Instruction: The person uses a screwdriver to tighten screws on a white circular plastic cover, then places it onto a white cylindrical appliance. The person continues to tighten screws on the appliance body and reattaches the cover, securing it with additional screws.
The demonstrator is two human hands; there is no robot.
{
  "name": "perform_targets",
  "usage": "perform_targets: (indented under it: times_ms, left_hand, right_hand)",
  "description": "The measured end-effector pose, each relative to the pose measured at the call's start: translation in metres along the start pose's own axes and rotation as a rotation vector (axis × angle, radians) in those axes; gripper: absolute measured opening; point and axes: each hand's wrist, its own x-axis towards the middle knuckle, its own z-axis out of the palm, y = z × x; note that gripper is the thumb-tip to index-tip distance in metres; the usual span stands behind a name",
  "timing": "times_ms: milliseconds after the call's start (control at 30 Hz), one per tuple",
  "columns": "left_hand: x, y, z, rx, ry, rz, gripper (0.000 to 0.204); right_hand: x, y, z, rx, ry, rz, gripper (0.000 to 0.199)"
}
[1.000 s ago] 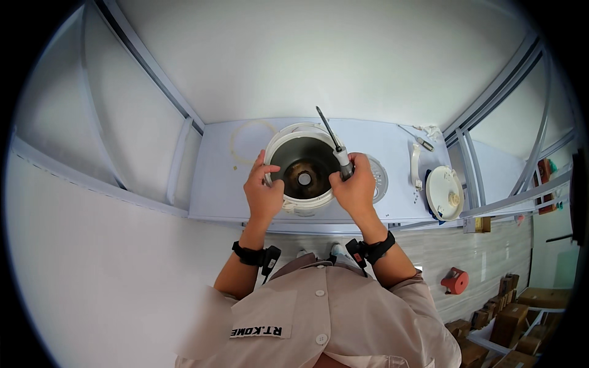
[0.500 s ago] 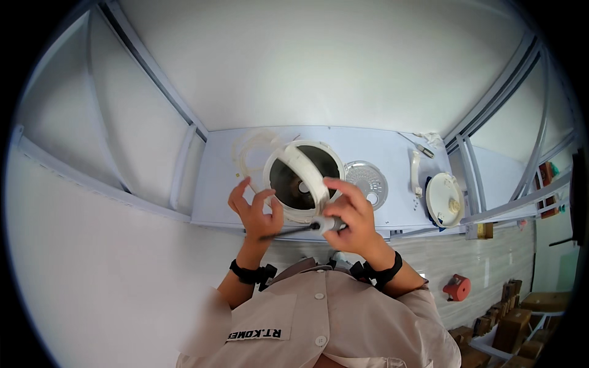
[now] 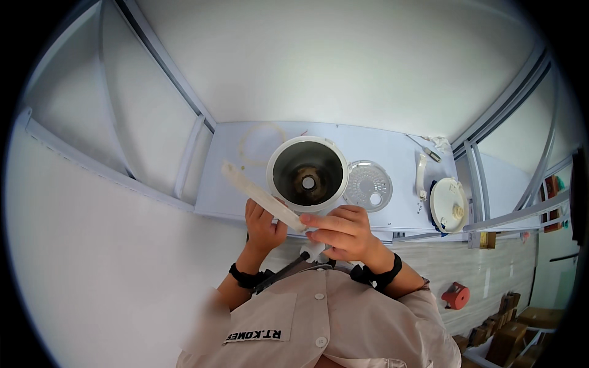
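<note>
A long white plastic strip (image 3: 261,195), seen nearly edge-on, slants in front of the pot. My left hand (image 3: 264,228) is closed on its near side, the fingers partly hidden behind it. My right hand (image 3: 348,234) pinches the lower right end of the strip. Tucked in that same right hand is a screwdriver (image 3: 311,250) with a light grey handle, its dark shaft pointing down to the left. Just beyond both hands stands a round white rice cooker body (image 3: 307,139), open at the top, with a dark metal inside and a brownish bottom around a central hole.
A perforated metal disc (image 3: 371,178) lies right of the cooker body. Farther right are a white handle-like piece (image 3: 421,175), another screwdriver (image 3: 429,153), small screws and a round white lid (image 3: 445,208). A pale ring (image 3: 242,147) lies left. Metal frame posts (image 3: 184,156) flank the table.
The white strip has moved from over the cooker's mouth toward me and left, uncovering the inside. My left hand has closed from spread fingers onto it. The screwdriver has dropped lower.
</note>
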Motion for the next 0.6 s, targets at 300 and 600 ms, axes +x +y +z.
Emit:
perform_targets:
  times_ms: [300, 600]
  left_hand:
    - [0.012, 0.014, 0.004, -0.038, -0.045, 0.002, 0.015]
    - [0.01, 0.014, 0.022, -0.11, -0.079, -0.081, 0.01]
  right_hand:
    - [0.0, 0.026, -0.013, -0.141, 0.066, 0.162, 0.033]
    - [-0.046, 0.058, -0.015, -0.259, 0.013, 0.536, 0.029]
